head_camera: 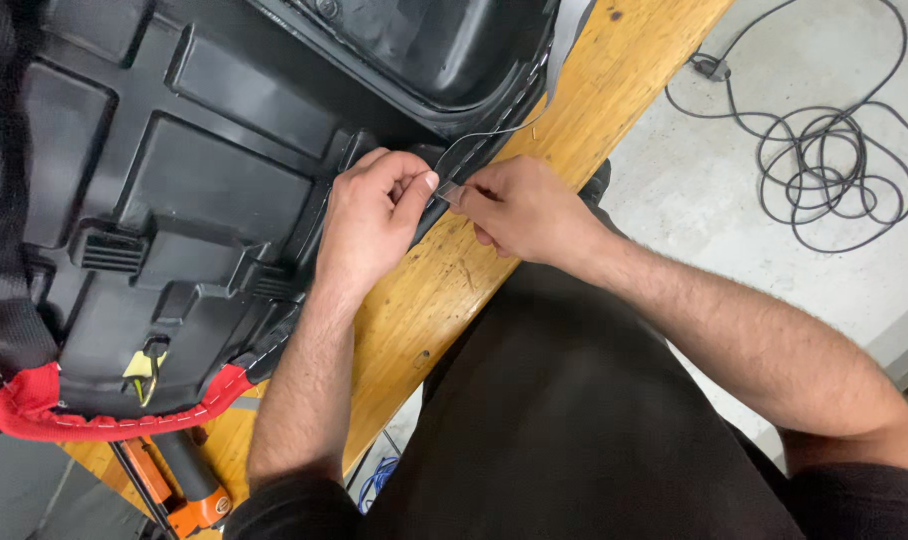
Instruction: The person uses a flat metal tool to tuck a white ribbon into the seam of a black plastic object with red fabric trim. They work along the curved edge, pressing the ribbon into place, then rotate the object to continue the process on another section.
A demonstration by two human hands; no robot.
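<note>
Black plastic shell (174,170) on wooden tabletop (444,290). Left hand (374,215) and right hand (524,210) together at its stitched edge, both pinching small metal needle (448,192). Thread (494,133) runs up-right away from hands along seam.

The black shell (194,160) runs off the top and left edges. My right hand (519,208) hides most of a small metal piece, perhaps a needle. The orange tool (179,490) is cut off below.

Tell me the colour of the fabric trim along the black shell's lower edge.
Red trim with white stitching, seen in the head view.
</note>
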